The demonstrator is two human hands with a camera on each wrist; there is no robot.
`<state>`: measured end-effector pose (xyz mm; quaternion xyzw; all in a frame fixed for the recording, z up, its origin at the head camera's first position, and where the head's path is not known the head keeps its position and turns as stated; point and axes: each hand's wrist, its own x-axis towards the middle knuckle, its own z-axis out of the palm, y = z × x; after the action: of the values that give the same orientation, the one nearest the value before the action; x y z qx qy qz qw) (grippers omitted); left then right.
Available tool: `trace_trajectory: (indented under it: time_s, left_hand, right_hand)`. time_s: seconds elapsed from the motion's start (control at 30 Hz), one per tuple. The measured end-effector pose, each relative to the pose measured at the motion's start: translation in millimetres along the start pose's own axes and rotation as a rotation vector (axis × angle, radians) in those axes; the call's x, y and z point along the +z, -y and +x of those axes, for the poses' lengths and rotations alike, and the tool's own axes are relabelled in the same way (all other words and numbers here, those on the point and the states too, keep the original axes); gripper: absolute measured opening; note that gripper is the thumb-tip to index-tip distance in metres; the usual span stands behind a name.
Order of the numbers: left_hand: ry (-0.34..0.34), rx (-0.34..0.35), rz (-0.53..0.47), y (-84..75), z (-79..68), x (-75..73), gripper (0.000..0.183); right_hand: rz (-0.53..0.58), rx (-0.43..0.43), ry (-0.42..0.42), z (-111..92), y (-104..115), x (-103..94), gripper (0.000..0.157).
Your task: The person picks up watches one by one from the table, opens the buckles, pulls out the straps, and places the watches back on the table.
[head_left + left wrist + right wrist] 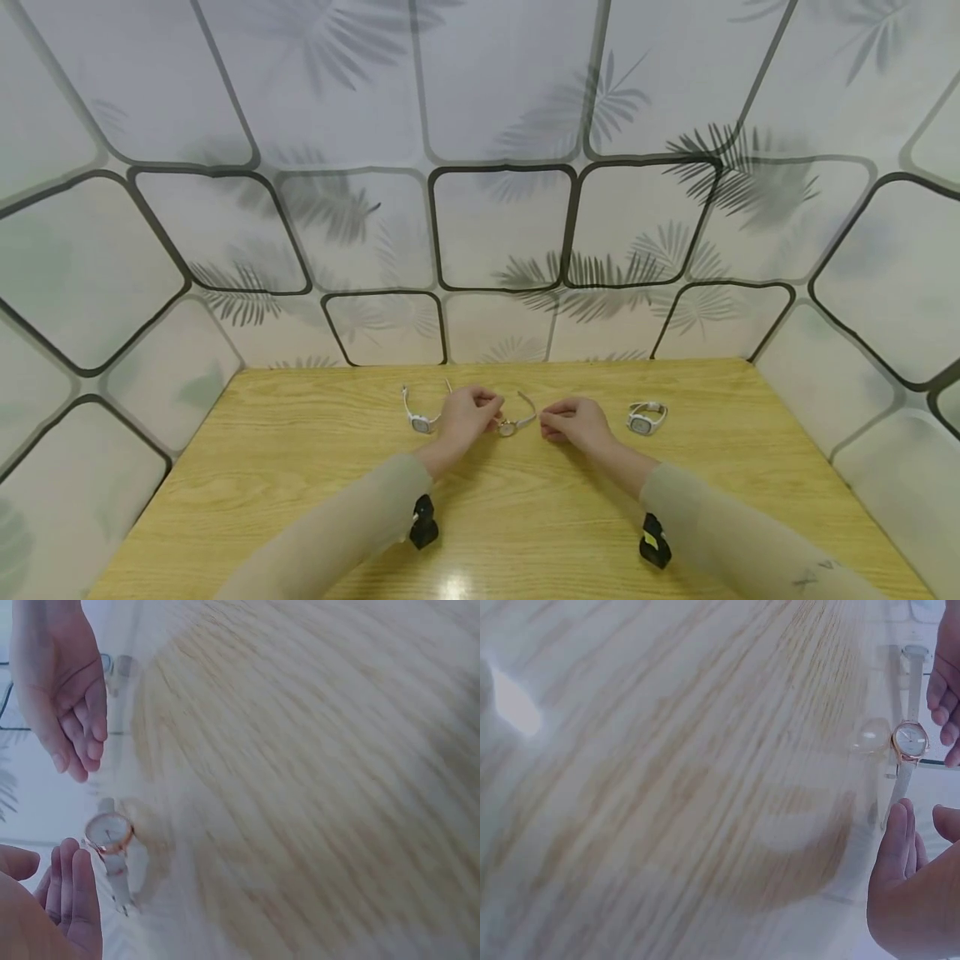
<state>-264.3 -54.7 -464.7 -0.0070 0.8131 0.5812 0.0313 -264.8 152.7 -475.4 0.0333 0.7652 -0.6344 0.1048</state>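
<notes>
A wristwatch (507,428) with a gold-rimmed round face and pale strap lies between the two hands, its strap curving up and away. My left hand (467,417) is just left of its face; in the left wrist view, the fingers (85,896) extend beside the watch without gripping it. On the other side, my right hand (577,423) is near the strap's end. The right wrist view shows its fingers (894,844) fairly straight, pointing toward the strap, with nothing pinched. Both palms face inward, and the gold-rimmed face (911,739) shows between the hands.
Left of the left hand lies a white watch (421,423) with its strap spread apart. Another white watch (642,423), its strap looped, lies right of the right hand. All sit on a wood-grain table (300,467), with a patterned curtain (495,225) behind and at both sides.
</notes>
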Motion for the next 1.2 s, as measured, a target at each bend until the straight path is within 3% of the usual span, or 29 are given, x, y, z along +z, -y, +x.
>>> trace_trajectory:
  time_s: [0.43, 0.67, 0.93, 1.2]
  left_hand:
    - [0.087, 0.068, -0.071, -18.2, -2.9, 18.3, 0.019]
    - [0.122, 0.046, -0.082, -25.3, -3.9, 27.2, 0.021]
    - [0.185, 0.11, -0.148, -26.0, -2.2, 38.1, 0.021]
    - [0.224, 0.087, -0.159, -30.2, -5.1, 49.8, 0.02]
  right_hand:
    - [-0.034, -0.019, 0.009, -9.6, 9.0, -18.0, 0.028]
    - [-0.056, -0.012, 0.011, -14.0, 12.6, -34.1, 0.033]
    - [-0.106, -0.043, 0.04, -22.4, 16.0, -54.4, 0.036]
    - [-0.11, -0.046, 0.02, -25.3, 16.7, -71.8, 0.038]
